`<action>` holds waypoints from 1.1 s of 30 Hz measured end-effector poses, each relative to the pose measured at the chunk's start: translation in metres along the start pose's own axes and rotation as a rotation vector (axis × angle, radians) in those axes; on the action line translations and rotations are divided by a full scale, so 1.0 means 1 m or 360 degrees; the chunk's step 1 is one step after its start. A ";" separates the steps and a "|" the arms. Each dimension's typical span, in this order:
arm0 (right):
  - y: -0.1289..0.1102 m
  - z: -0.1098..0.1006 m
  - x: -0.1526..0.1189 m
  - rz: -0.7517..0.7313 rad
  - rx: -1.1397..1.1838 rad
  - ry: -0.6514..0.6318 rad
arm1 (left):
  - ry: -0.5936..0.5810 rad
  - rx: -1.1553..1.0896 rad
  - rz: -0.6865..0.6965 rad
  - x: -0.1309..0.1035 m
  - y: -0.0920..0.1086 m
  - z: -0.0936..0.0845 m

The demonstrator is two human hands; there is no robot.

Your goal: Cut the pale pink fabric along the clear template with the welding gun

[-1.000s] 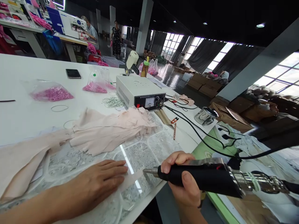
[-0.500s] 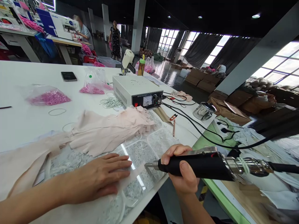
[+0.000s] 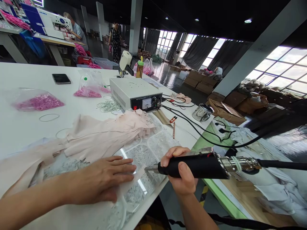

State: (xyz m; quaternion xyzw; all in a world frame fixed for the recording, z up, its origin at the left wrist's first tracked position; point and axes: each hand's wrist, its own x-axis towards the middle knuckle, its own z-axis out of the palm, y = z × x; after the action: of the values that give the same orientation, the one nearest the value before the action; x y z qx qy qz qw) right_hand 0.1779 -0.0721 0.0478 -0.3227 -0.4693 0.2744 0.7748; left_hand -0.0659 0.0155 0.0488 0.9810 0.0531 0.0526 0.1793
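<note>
My left hand (image 3: 107, 179) lies flat with its fingers stretched out on pale pink fabric (image 3: 79, 214), pressing it on a clear-covered, grey-patterned work surface (image 3: 137, 156). My right hand (image 3: 179, 169) is wrapped round a black ultrasonic handpiece (image 3: 203, 166) with a slim metal tip and a thick cable at its rear. The tip meets the fabric's narrow end, just right of my left fingertips. Beyond my left hand lies a heap of pale pink fabric pieces (image 3: 103, 131).
A control box (image 3: 133, 89) stands behind the fabric, its cables (image 3: 192, 119) running right. Bags of pink loops (image 3: 40, 101) and a phone (image 3: 61, 78) lie left. Small snips (image 3: 173, 119), a pencil (image 3: 174, 130) and a glass jar (image 3: 202, 112) lie near the right edge. Two people are in the background.
The view has turned slightly right, so most things sit further left. The handpiece's tip is a little closer to my left fingertips. My left hand stays flat on the fabric.
</note>
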 end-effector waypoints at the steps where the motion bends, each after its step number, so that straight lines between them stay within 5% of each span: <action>1: 0.000 0.000 0.000 -0.0006 -0.0004 0.0005 | -0.0032 -0.0017 -0.0015 0.002 -0.001 -0.001; 6: 0.000 0.001 0.002 0.0018 0.0006 0.0039 | -0.0270 -0.0040 -0.0114 0.014 -0.002 -0.012; 16: 0.001 0.002 0.007 0.0050 -0.0068 0.0061 | -0.0220 -0.0310 0.0074 0.027 -0.011 -0.012; 33: 0.002 -0.002 0.005 0.0129 0.0000 0.0048 | -0.0160 -0.0135 0.0252 0.019 -0.013 -0.010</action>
State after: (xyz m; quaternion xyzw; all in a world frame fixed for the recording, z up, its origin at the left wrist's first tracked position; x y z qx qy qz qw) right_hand 0.1817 -0.0677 0.0483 -0.3456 -0.4442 0.3006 0.7700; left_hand -0.0492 0.0337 0.0548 0.9750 -0.0360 0.0196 0.2183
